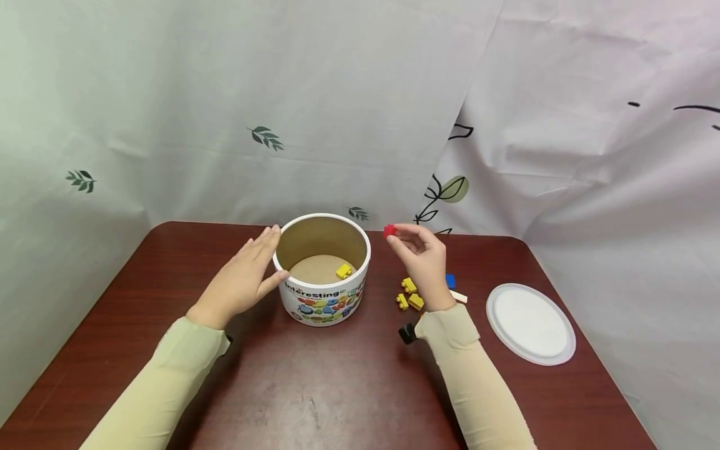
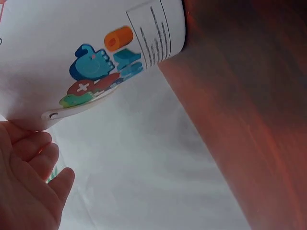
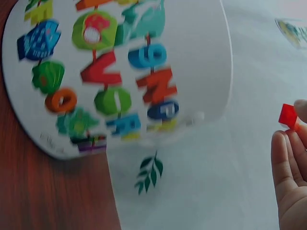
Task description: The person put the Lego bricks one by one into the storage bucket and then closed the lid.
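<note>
A round white bucket (image 1: 322, 303) with printed coloured pictures stands on the table, its top uncovered. One yellow toy brick (image 1: 344, 271) lies on its floor. My left hand (image 1: 242, 275) rests against the bucket's left rim, fingers straight and thumb over the near edge. In the left wrist view its fingers touch the bucket's wall. My right hand (image 1: 423, 259) pinches a small red toy brick (image 1: 389, 231) between thumb and fingertips, raised just right of the bucket. The right wrist view shows the same red brick (image 3: 288, 115) beside the bucket (image 3: 192, 62).
Several yellow bricks (image 1: 415, 302) lie under my right wrist, with a blue brick (image 1: 450, 281) and a white brick (image 1: 459, 296) beside them. A round white lid (image 1: 531, 324) lies on the right of the dark red table (image 1: 326, 387). A pale curtain (image 1: 337, 112) hangs behind.
</note>
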A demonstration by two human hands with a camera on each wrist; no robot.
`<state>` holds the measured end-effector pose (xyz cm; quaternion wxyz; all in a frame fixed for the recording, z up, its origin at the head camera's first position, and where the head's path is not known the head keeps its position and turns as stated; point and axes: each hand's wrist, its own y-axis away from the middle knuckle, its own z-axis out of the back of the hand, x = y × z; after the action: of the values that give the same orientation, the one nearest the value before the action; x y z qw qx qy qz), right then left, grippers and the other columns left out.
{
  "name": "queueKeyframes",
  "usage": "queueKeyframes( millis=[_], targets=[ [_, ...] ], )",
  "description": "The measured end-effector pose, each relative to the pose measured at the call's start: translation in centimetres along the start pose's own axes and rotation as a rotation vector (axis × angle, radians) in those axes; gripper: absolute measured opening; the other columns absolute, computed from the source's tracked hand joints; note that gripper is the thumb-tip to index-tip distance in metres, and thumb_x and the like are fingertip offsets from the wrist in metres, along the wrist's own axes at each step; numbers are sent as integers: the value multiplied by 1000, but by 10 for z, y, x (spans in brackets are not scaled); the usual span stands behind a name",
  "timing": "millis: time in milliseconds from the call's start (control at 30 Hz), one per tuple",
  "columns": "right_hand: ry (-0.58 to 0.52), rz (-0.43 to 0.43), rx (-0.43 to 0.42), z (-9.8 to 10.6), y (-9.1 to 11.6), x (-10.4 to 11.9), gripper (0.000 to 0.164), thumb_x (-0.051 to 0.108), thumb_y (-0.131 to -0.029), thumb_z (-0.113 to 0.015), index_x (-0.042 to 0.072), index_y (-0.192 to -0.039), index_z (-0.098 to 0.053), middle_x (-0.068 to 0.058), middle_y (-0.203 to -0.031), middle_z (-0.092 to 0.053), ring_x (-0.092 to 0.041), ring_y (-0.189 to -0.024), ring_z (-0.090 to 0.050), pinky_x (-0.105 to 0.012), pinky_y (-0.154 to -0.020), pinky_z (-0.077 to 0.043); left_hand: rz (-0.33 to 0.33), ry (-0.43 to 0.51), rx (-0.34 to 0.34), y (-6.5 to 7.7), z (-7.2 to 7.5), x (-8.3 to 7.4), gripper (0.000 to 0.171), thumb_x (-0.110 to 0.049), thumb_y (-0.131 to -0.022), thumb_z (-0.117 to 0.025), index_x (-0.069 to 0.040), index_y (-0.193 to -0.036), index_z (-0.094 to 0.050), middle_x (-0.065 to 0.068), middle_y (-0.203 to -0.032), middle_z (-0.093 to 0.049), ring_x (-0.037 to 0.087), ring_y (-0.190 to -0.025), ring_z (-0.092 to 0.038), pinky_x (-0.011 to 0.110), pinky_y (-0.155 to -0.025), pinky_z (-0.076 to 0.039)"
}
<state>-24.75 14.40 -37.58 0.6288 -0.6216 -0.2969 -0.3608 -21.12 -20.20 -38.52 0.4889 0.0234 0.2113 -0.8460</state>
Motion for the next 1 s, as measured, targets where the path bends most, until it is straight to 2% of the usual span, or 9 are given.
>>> queueKeyframes(
  millis=[167, 300, 400, 533, 667, 900, 1000],
  targets=[
    [2, 11, 55, -16, -6, 9, 25, 6, -90, -77, -3, -113, -72, -17, -108, -72, -15, -93, -70, -27, -85, -60, -22, -81, 1, -3, 2, -1, 82, -47, -102, -56, 7, -157, -26, 24, -162, -28, 36, -151, -25, 53, -124, -19],
    [15, -14, 99, -28, -10, 11, 26, 3, -90, -76, -5, -114, -71, -21, -110, -71, -13, -92, -69, -25, -85, -59, -27, -132, 13, -4, 4, -1, 83, -48, -101, -58, 6, -156, -28, 22, -162, -30, 35, -152, -25, 53, -124, -18],
    [27, -43, 137, -36, -12, 14, 26, 4, -90, -77, -5, -113, -71, -21, -108, -72, -17, -92, -70, -27, -87, -59, -32, -151, 16, -3, 6, 0, 84, -49, -99, -60, 5, -156, -30, 21, -162, -32, 35, -152, -25, 53, -124, -19],
    [89, -64, 193, -45, -16, 15, 24, 8, -88, -79, -1, -110, -74, -16, -103, -74, -22, -91, -71, -29, -85, -60, -36, -156, 16, -2, 7, 1, 84, -48, -99, -60, 5, -156, -30, 21, -161, -33, 35, -151, -26, 52, -125, -18],
    [184, -30, 235, -53, -20, 10, 24, 7, -87, -80, -1, -108, -74, -14, -98, -75, -24, -87, -73, -30, -80, -62, -37, -153, 15, -1, 8, 0, 84, -49, -99, -60, 5, -156, -30, 21, -161, -33, 35, -151, -27, 52, -125, -17],
    [243, 9, 236, -55, -20, 5, 24, 6, -88, -78, -4, -109, -74, -15, -100, -75, -24, -89, -73, -30, -80, -62, -46, -134, -4, -1, 6, 1, 84, -56, -102, -51, 5, -156, -31, 21, -160, -34, 35, -151, -27, 52, -124, -19],
    [243, 30, 220, -50, -19, 7, 21, 7, -89, -78, -2, -108, -74, -13, -100, -74, -23, -88, -72, -31, -80, -62, -36, -134, 6, -1, 6, 2, 84, -53, -101, -54, 5, -156, -30, 21, -161, -33, 35, -151, -26, 52, -125, -18]
  ],
)
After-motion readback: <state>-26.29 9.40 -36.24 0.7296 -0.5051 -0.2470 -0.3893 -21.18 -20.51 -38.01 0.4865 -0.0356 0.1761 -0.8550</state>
